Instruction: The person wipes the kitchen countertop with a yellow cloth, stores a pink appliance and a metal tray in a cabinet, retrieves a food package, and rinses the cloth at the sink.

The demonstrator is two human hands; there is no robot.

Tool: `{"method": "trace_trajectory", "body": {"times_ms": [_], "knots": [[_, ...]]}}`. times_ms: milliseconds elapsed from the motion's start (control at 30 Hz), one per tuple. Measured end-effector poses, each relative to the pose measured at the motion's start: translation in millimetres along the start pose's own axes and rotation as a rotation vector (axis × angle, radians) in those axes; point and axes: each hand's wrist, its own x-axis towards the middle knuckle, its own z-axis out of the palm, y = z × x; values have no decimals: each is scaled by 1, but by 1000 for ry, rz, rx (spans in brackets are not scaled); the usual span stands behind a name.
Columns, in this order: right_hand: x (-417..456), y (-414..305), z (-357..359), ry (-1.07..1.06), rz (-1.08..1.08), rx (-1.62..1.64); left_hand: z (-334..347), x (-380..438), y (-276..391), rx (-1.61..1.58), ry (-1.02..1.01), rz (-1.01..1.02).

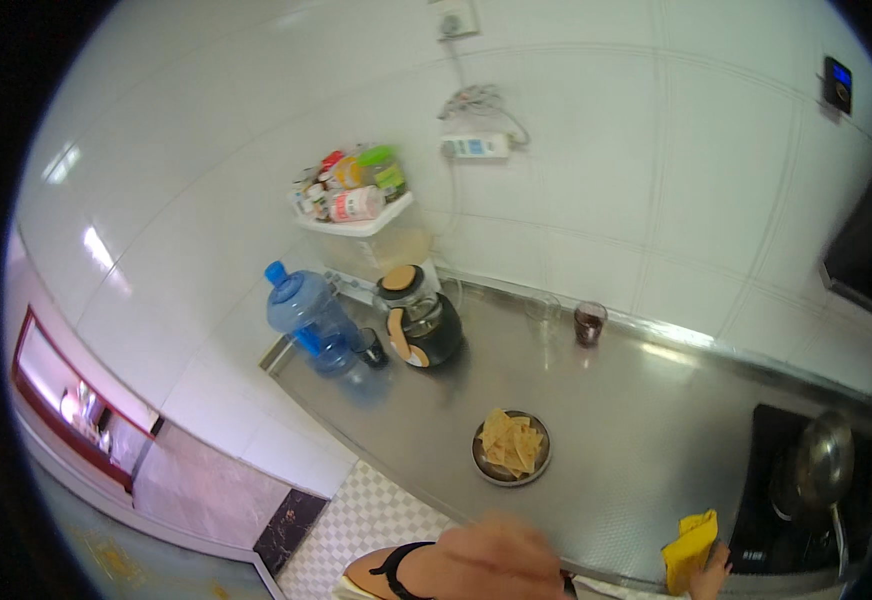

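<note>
My left hand (497,559) is blurred at the bottom middle, in front of the counter's front edge, with a black band (398,568) at the wrist. Its blur hides whether the fingers are closed. Farther right, my right hand (710,574) grips a yellow cloth (689,547) at the counter edge, beside the black cooktop (766,480). A round metal dish (487,474) holds several flat, pale yellow pieces of food (511,444). It rests on the steel counter (616,442), beyond my left hand and apart from it.
Toward the back stand an electric kettle (443,330), a blue water jug (305,304), a dark cup (370,349), a clear glass (542,309) and a tinted glass (590,324). A metal ladle (826,457) lies over the cooktop. A bin (368,247) carries jars.
</note>
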Motion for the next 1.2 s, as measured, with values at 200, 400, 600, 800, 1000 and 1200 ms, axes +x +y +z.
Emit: {"method": "trace_trajectory", "body": {"times_ms": [200, 400, 600, 800, 1000, 1200], "knots": [[12, -64, -21, -15, -405, 294, 31, -72, -115, 114, -131, -711], [-17, -39, 6, -114, -113, 80, 87, -194, -221, 130, -576, -977], [-25, -54, 16, -399, -351, 367, 155, -213, -235, 182, -854, -898], [-25, -78, 4, -420, -212, 684, 201, -263, -235, 506, -933, -702], [-58, -16, -54, -85, 162, 616, 187, -270, -226, 679, -948, -707], [-98, 15, -76, 46, 312, 522, 186, -256, -293, 761, -1100, -602]]}}
